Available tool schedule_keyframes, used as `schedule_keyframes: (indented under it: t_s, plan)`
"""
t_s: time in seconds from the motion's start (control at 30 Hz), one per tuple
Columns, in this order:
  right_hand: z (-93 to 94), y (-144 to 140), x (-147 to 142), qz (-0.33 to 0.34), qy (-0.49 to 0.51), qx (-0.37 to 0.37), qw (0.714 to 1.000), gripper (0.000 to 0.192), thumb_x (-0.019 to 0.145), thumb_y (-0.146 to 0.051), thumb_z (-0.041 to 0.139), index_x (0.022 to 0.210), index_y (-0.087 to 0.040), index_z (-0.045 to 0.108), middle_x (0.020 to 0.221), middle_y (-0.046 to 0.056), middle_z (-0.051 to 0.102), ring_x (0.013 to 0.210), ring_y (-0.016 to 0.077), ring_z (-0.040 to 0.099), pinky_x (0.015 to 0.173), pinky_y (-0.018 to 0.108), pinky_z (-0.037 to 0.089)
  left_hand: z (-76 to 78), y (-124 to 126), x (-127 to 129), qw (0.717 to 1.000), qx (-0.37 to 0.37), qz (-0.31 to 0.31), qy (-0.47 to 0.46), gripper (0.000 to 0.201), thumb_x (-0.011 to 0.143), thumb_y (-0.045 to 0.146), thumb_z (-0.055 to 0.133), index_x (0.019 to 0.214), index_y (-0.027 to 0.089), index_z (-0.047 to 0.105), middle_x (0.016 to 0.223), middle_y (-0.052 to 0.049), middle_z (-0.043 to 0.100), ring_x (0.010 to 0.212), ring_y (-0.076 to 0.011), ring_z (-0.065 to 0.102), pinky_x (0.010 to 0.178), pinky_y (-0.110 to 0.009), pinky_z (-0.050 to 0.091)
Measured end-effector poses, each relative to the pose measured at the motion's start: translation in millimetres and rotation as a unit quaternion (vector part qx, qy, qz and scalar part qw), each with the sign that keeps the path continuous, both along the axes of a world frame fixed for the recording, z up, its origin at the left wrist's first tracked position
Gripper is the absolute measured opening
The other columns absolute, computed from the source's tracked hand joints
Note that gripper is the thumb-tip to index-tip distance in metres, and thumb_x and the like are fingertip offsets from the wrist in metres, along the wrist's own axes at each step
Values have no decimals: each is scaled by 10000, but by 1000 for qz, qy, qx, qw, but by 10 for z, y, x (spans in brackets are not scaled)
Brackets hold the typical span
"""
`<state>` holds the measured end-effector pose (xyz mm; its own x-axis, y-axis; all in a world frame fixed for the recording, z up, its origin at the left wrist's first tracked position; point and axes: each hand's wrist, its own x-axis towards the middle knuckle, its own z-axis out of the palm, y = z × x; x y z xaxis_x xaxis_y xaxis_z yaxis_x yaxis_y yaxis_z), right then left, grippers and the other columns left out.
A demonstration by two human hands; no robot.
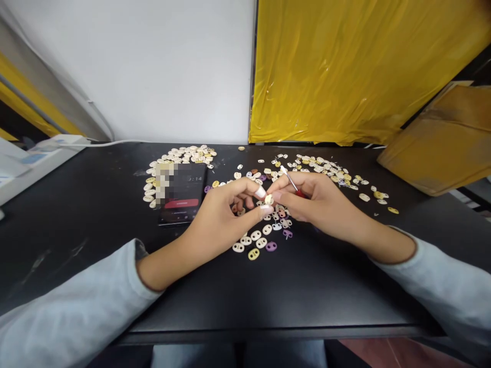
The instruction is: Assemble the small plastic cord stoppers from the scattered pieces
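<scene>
1. Here, your left hand point(224, 212) is pinching a small cream bead point(269, 199) between thumb and forefinger, closed tight on it, above the middle of the black table point(76, 214).
2. Your right hand point(316, 202) is meeting it from the other side, its fingertips touching the same bead, so both hands are sharing the hold.
3. That right hand is also gripping a thin tool point(290, 180) with a red handle; its pale shaft is sticking up and back from between the fingers, tilted toward the far left.
4. Directly under your hands, loose beads point(256, 240) in cream, yellow and purple are lying scattered on the table.
5. A second heap of beads point(180, 153) is sitting at the far left, just behind a dark phone point(183, 197) that is lying flat with its screen lit.
6. More beads point(337, 174) are spreading along the far right, well apart from the phone.
7. Yellow plastic sheeting point(345, 71) is hanging behind the table, beside a white wall point(153, 66).
8. Both of your forearms are resting in pale grey sleeves point(76, 312).
</scene>
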<state>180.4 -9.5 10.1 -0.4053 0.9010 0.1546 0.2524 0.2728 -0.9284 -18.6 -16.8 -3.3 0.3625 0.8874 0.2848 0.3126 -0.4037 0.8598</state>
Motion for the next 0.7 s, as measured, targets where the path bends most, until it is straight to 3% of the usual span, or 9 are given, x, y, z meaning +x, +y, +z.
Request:
schedule_keyframes:
  t_s: [0.13,0.23,0.33,0.47,0.57,0.7]
  plan:
    - [-40,-66,-91,1,40,-49,998,137,859,-283,663,839,-150,635,525,-79,469,416,50,333,401,207,247,0,-19,-3,1000,-10,-5,-21,86,855,246,690,849,170,652,762,-3,611,700,-128,551,648,-259,459]
    - [-65,-71,-81,13,52,-59,997,143,890,-302,635,879,-167,590,643,-30,609,431,53,371,408,210,280,-6,-25,-14,998,-22,-2,-51,85,856,238,695,876,168,651,831,-20,670,776,-145,628,710,-260,503]
    - [-85,-73,-22,28,64,-52,996,133,988,-327,486,938,-205,506,745,-1,683,466,76,424,455,221,343,-20,-5,-34,995,-38,4,-94,117,845,242,716,926,169,677,885,-35,716,837,-165,674,764,-269,536]
    - [-74,-65,77,44,-29,55,997,122,1002,-304,486,936,-211,529,721,-6,629,617,123,543,587,248,423,-35,37,-68,990,-58,2,-132,169,842,279,725,972,171,729,928,-52,751,844,-187,683,737,-286,553]
    - [-45,-48,113,30,-124,168,977,135,975,-277,544,903,-197,625,786,21,645,721,149,584,679,273,439,-43,40,-76,994,-37,-3,-105,160,873,269,686,986,173,747,908,-56,740,831,-190,672,724,-293,549]
    - [-34,-33,114,13,-172,228,958,126,965,-229,554,946,-199,676,817,14,681,724,147,603,696,275,433,-59,10,-57,997,-9,-24,-69,166,905,240,637,1040,178,710,959,-59,726,901,-195,678,793,-303,546]
